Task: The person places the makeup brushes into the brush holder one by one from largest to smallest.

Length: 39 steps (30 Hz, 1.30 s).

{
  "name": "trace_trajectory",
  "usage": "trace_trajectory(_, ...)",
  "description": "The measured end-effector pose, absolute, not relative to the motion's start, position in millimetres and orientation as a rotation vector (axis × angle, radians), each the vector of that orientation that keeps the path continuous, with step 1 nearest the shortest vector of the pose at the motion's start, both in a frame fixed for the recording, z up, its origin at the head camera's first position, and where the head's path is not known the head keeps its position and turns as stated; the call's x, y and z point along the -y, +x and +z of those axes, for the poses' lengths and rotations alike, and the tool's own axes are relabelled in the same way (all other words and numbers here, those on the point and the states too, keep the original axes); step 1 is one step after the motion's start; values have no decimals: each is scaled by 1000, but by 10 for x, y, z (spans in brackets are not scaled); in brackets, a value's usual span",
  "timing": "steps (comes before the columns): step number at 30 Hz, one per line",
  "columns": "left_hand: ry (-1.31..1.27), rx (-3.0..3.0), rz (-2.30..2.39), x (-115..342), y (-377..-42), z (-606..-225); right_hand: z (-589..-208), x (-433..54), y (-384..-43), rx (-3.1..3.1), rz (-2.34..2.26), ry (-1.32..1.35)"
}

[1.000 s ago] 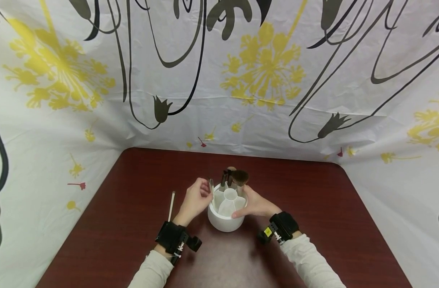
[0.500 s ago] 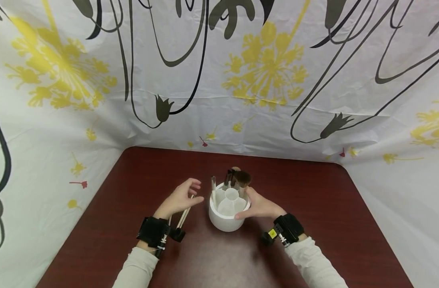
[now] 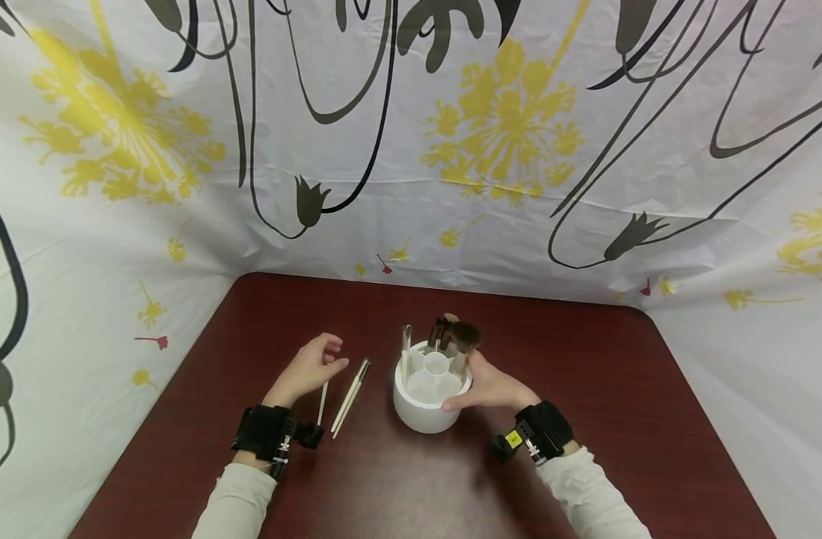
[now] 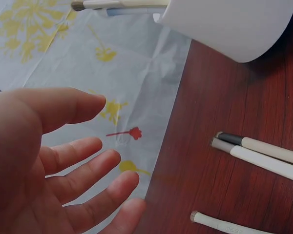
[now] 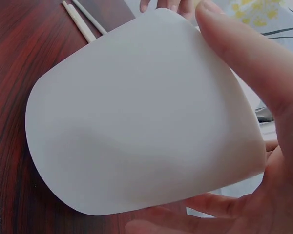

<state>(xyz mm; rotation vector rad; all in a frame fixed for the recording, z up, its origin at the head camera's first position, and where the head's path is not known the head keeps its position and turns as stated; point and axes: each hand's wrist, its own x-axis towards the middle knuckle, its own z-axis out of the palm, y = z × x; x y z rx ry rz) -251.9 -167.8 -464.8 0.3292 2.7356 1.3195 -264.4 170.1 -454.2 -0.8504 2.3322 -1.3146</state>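
Observation:
A white round makeup brush holder point(image 3: 424, 417) with several compartments stands upright on the table. My right hand point(image 3: 488, 383) grips its right side, thumb at the front rim and fingers round the back. Dark-bristled makeup brushes point(image 3: 465, 335) stand in its rear compartments. Slimmer pale-handled brushes point(image 3: 405, 352) lean at its left rim. Left of the holder, my left hand point(image 3: 310, 368) hovers with nothing in it, its fingers spread and relaxed in the left wrist view. Two slim brushes point(image 4: 263, 156) lie side by side between this hand and the holder. A third brush point(image 4: 224, 224) lies apart, partly hidden under the hand.
The dark red wooden table point(image 3: 552, 337) has rounded far corners. Around it hangs a white cloth point(image 3: 357, 247) printed with yellow flowers and dark stems, close behind the far edge and along both sides.
My left hand has let go of a brush at the holder's left rim and moved away to the left, uncovering the two brushes lying on the table. My right hand keeps its grip.

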Motion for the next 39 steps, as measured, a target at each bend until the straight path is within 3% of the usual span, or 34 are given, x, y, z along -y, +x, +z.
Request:
trace_trajectory(13,313,-2739,1278,1693,-2545,-4658,-4531,-1725,-2670,-2370,-1281,-784)
trace_trajectory(25,60,-2764,1117,1808,-2541,-4818,-4599,-1710,-2690,-2243,-1345,-565)
trace_trajectory(39,-32,-2740,942,1740,-2558,-5109,-4628,-1676,-2658,-2195,-1421,-633)
